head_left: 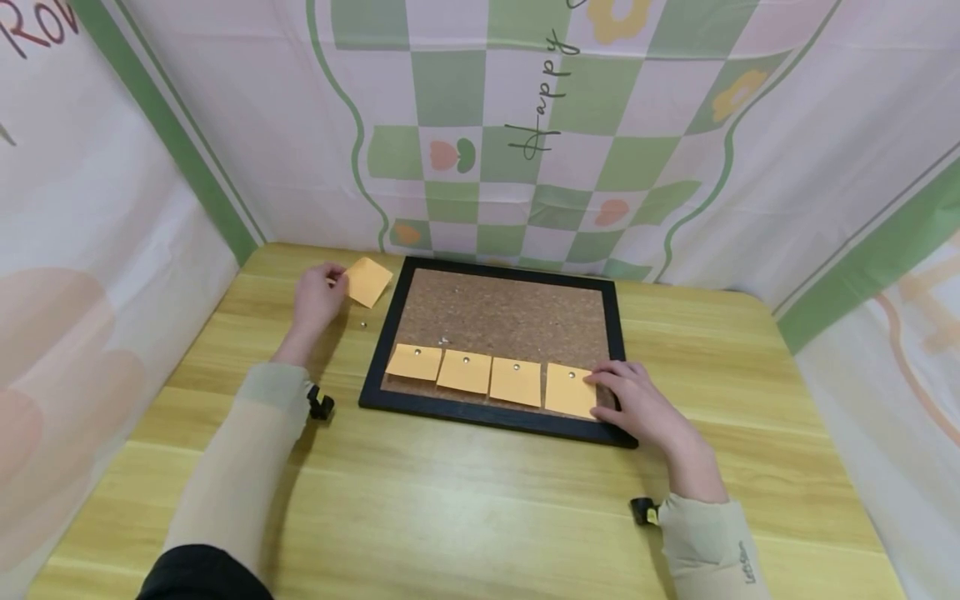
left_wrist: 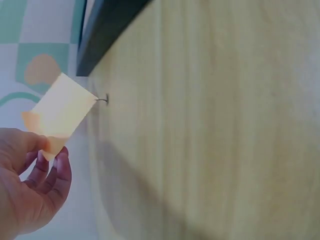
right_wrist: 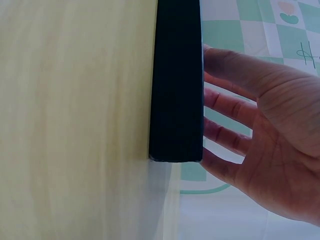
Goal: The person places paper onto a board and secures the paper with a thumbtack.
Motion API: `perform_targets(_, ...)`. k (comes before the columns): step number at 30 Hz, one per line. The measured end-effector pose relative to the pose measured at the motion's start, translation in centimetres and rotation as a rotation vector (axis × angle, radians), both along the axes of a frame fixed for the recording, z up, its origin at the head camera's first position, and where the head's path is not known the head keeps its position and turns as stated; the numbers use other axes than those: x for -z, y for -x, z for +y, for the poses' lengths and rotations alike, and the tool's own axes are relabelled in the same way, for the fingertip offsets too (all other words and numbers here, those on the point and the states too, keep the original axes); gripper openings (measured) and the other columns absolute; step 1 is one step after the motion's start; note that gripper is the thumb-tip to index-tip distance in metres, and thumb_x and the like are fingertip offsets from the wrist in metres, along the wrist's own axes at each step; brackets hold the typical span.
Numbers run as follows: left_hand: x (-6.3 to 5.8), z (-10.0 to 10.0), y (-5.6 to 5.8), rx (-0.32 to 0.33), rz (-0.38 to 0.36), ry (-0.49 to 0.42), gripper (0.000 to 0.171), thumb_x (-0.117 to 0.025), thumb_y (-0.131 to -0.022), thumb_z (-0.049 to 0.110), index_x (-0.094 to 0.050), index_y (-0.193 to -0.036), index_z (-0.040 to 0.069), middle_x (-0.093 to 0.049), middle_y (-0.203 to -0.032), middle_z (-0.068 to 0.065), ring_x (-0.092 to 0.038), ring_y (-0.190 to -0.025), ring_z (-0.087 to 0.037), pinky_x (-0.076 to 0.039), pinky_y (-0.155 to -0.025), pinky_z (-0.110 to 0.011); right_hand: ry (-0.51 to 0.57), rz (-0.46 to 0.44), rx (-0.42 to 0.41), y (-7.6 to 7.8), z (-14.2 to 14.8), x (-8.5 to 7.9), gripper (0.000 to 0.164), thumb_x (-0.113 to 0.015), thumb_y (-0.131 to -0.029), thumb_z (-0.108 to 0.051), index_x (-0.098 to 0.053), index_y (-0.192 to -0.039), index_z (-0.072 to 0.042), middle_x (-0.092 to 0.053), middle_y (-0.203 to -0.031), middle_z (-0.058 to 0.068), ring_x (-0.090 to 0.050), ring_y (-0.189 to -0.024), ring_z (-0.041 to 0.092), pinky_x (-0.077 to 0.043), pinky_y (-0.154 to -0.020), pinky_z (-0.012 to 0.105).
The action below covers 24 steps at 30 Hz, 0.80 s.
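Note:
My left hand [head_left: 318,296] pinches a yellow-orange paper note [head_left: 368,282] by one edge, left of the corkboard's black frame [head_left: 495,414]. In the left wrist view the thumb and fingertips hold that note [left_wrist: 65,107] near its corner. A small metal thumbtack [head_left: 364,324] lies on the table just below it. Four matching notes, among them the rightmost note [head_left: 570,394], hang in a row along the board's lower part, each with a tack. Over the board's right side, my right hand [head_left: 637,404] has its fingertips and thumb at the rightmost note's right edge; the right wrist view hides those fingertips behind the frame.
Bare cork [head_left: 502,312] spans the board's upper part, with a few small shiny bits on it. The board lies on a wooden table [head_left: 465,500]. A patterned cloth [head_left: 517,200] hangs behind it, and more cloth hangs at both sides.

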<state>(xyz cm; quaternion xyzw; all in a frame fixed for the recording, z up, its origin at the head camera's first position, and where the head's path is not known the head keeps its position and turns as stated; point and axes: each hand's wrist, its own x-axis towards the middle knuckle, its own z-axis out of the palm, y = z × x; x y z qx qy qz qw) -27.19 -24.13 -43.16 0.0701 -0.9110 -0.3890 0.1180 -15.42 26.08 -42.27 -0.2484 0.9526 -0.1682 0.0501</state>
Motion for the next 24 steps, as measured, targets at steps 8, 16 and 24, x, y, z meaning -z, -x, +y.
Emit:
perform_targets(8,-1.1,1.0,0.3,0.05,0.053,-0.015,0.027,-0.056,-0.1,0.016,-0.069,-0.115,-0.002,-0.07,-0.117,-0.022,-0.068,-0.101,-0.037,-0.056,-0.087,-0.047,-0.002,-0.006,0.006,0.0,0.0,0.1,0.043,-0.077,-0.087,-0.016,-0.065,-0.125,0.0,-0.055,-0.137,0.024,-0.044,-0.126,0.047,-0.041,-0.105,0.061)
perform_targets(16,-2.5,3.3,0.3,0.177,-0.001,0.004,0.03,-0.056,-0.102,0.023,-0.067,-0.121,0.002,-0.07,-0.116,-0.02,-0.064,-0.099,-0.033,-0.052,-0.085,-0.043,0.004,0.004,0.001,0.0,0.0,-0.1,0.042,-0.078,-0.087,-0.015,-0.066,-0.124,-0.001,-0.056,-0.136,0.025,-0.045,-0.125,0.048,-0.041,-0.104,0.062)
perform_targets(24,-4.1,6.2,-0.1,0.299,-0.087,-0.019,0.025,-0.058,-0.101,0.017,-0.068,-0.124,0.013,-0.068,-0.119,-0.013,-0.066,-0.088,-0.025,-0.052,-0.065,-0.029,0.006,0.007,0.003,-0.1,-0.1,-0.2,0.042,-0.078,-0.087,-0.016,-0.066,-0.124,-0.001,-0.056,-0.135,0.024,-0.045,-0.125,0.047,-0.041,-0.104,0.062)
